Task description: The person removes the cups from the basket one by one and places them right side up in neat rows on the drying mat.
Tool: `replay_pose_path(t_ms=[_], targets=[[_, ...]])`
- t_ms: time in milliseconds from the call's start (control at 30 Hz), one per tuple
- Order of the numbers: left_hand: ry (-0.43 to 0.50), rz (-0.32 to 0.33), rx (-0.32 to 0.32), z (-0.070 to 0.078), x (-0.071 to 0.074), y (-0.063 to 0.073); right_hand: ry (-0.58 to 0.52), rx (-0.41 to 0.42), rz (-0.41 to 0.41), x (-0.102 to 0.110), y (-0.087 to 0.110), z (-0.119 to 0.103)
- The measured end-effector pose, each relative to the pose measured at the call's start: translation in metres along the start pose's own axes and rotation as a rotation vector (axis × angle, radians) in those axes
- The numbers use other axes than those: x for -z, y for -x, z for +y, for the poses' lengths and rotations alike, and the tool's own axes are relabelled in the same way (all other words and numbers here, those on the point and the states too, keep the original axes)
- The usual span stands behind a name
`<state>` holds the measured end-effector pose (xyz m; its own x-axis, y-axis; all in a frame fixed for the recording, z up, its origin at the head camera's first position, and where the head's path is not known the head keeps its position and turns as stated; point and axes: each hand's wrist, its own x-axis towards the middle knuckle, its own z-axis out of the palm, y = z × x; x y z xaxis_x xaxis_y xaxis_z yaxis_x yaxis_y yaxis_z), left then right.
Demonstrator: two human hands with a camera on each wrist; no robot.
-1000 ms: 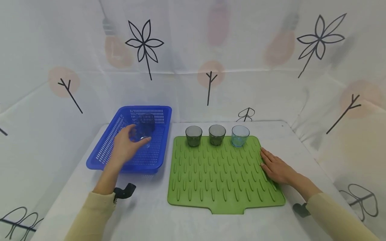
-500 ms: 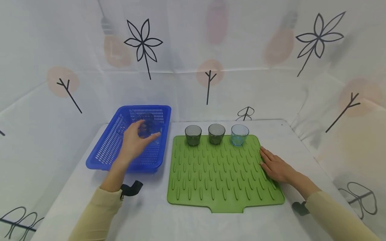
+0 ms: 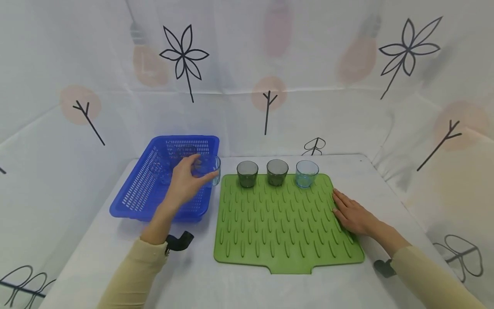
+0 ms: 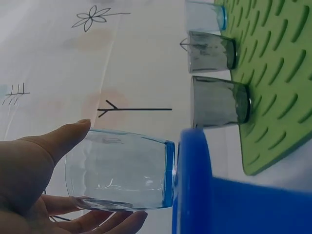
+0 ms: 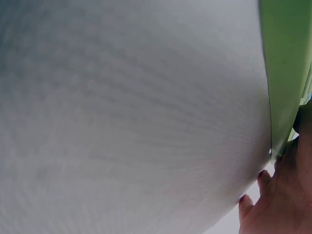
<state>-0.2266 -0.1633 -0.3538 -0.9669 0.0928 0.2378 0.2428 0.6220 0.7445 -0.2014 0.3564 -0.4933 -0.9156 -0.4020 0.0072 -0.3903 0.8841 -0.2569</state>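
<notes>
My left hand [image 3: 184,182] grips a pale blue-tinted glass [image 4: 122,170] between thumb and fingers. In the head view the glass overlaps the right rim of the blue plastic basket [image 3: 129,211]; in the left wrist view its base is right at that rim. The basket holds other glasses, partly hidden behind the hand. On the green ridged mat [image 3: 285,227], two smoky grey glasses [image 3: 247,175] and a light blue glass [image 3: 307,174] stand upright in a row along the back edge. My right hand [image 3: 353,216] rests with straight fingers on the mat's right edge.
The white table [image 3: 193,270] runs in front of the basket and the mat. A patterned white cloth [image 3: 239,116] hangs behind and at both sides. The basket's raised wall stands between its contents and the mat.
My left hand has moved rightward with the glass, from inside the basket to its right rim. The right hand and the glasses on the mat stay where they were.
</notes>
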Motion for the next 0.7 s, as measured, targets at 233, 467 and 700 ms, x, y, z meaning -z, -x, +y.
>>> replay_pose_path(t_ms=[233, 467, 700], targets=[[0.000, -0.045, -0.048, 0.014, -0.019, 0.001, -0.012, 0.002, -0.011, 0.003, -0.001, -0.002], [0.043, -0.110, -0.073, 0.031, -0.045, 0.002, -0.013, -0.005, -0.022, 0.005, 0.001, 0.000], [0.076, -0.163, -0.113, 0.047, -0.074, 0.004, -0.032, 0.005, -0.003, 0.005, 0.002, -0.003]])
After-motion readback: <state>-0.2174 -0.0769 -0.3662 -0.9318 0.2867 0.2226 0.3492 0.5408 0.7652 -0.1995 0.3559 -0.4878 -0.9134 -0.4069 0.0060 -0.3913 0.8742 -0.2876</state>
